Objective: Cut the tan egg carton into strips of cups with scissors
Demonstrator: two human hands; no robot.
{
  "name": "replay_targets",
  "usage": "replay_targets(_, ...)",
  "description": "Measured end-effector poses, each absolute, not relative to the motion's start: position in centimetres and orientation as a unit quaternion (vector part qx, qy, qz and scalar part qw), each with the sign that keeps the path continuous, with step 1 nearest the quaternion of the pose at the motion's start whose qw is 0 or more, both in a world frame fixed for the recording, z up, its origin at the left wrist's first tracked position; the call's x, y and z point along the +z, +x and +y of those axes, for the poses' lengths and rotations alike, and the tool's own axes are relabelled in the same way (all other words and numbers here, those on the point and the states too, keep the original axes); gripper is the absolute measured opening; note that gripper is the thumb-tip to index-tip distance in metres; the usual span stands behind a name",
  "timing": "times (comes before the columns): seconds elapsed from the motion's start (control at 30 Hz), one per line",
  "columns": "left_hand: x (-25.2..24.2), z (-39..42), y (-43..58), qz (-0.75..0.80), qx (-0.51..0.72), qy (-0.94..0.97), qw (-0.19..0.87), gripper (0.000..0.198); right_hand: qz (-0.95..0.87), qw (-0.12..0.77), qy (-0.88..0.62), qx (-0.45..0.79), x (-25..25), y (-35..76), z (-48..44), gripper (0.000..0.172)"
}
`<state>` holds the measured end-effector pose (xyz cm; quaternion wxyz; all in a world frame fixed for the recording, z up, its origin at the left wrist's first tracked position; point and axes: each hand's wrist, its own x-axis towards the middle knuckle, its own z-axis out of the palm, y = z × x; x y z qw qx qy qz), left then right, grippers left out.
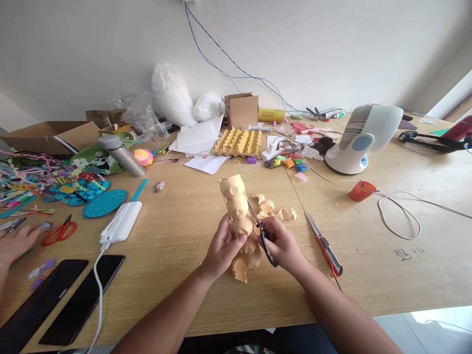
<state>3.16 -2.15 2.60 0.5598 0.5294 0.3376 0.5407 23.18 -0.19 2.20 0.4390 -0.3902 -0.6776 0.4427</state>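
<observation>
Now | L fingers (225, 227) wrap carton strip (235, 195) | R fingers (273, 227) grip scissors (264, 239)

Both bare forearms rise from below and converge. The left forearm (165, 314) angles up to the right, the right forearm (332, 305) up to the left. The left hand (221, 248) stands palm inward, thumb laid across the front of an egg-carton strip (236, 196) and fingers wrapped behind it. The right hand (283, 246), just beside the left thumb, is curled knuckles-up around scissors (263, 238), whose blades lie at its fingertips.
</observation>
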Motion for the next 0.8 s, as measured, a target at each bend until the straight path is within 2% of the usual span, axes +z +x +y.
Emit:
replay_targets(0.23,2.5,-2.0,3.1,0.337,0.539,0.531,0.560,0.057,-0.670,0.438,-0.398,0.449,2.3,23.1,-0.1,0.034)
replay_targets(0.53,2.1,-1.9,3.0,0.352,0.538,0.518,0.564,0.062,-0.649,0.419,-0.419,0.477,2.8,23.1,0.2,0.041)
replay_targets(0.8,1.5,-1.1,2.9,0.367,0.558,0.450,0.593,0.054,-0.631,0.425,-0.432,0.485,2.5,22.9,0.9,0.042)
